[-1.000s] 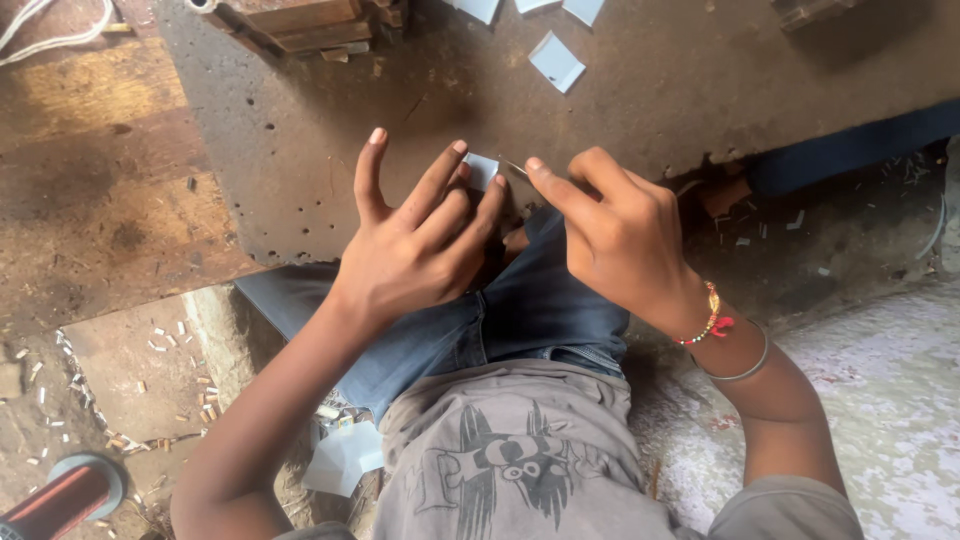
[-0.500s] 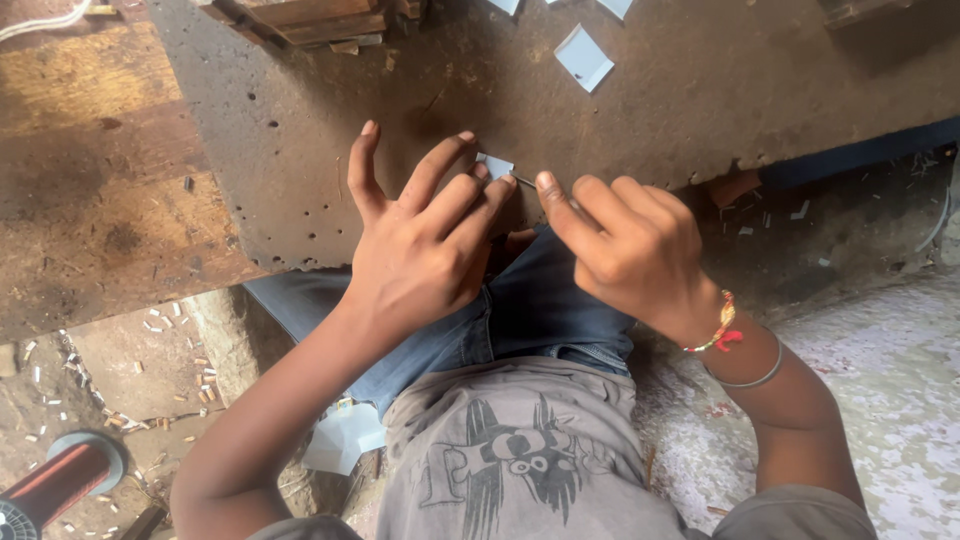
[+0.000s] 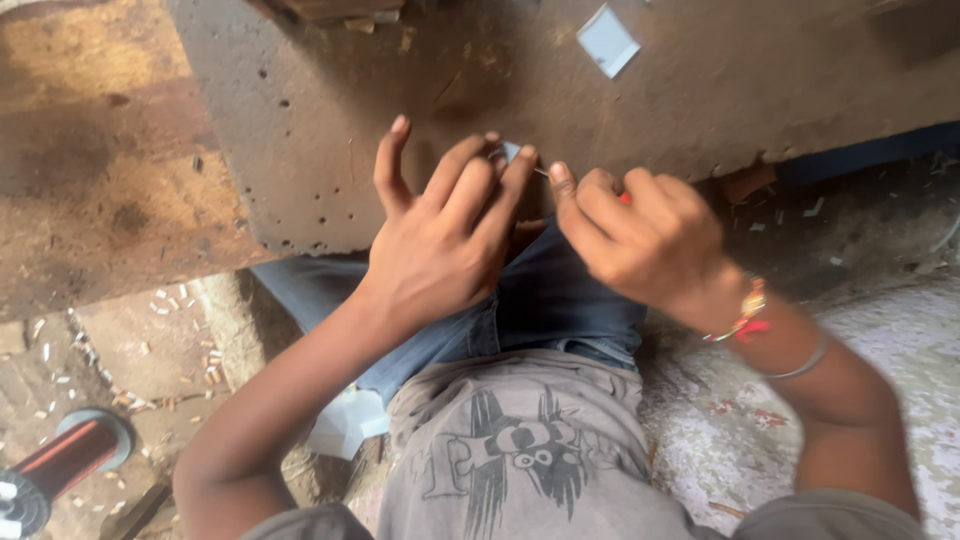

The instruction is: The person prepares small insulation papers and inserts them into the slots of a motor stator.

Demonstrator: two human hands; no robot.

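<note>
Far left, low: a spool [image 3: 62,470] wound with glossy copper-red wire lies on its side on a dusty floor [image 3: 150,350] strewn with pale chips. Above it, a thick slab [image 3: 300,150] of rough, pitted, brown board, pocked with small round holes, spans the view. Left hand [image 3: 440,240]: thumb raised apart; the other fingers lie together, curved, their tips pressing a small pale-blue card [image 3: 511,151] against the slab's edge. The card is mostly hidden under the fingertips. Between the hands, a thin metal tip [image 3: 541,172] points at the card; whether it touches cannot be told. Right hand [image 3: 645,235]: fingers curled shut around a tool [image 3: 625,198] of which only a red sliver shows, forefinger stretched along it. Bangles [image 3: 770,340], one beaded, one plain metal, circle the right wrist. Upper right, a second pale square card [image 3: 607,40] lies flat on the slab. Below: blue denim [image 3: 560,300], a grey printed shirt [image 3: 520,460], and at right a worn patterned mat [image 3: 730,420].
</note>
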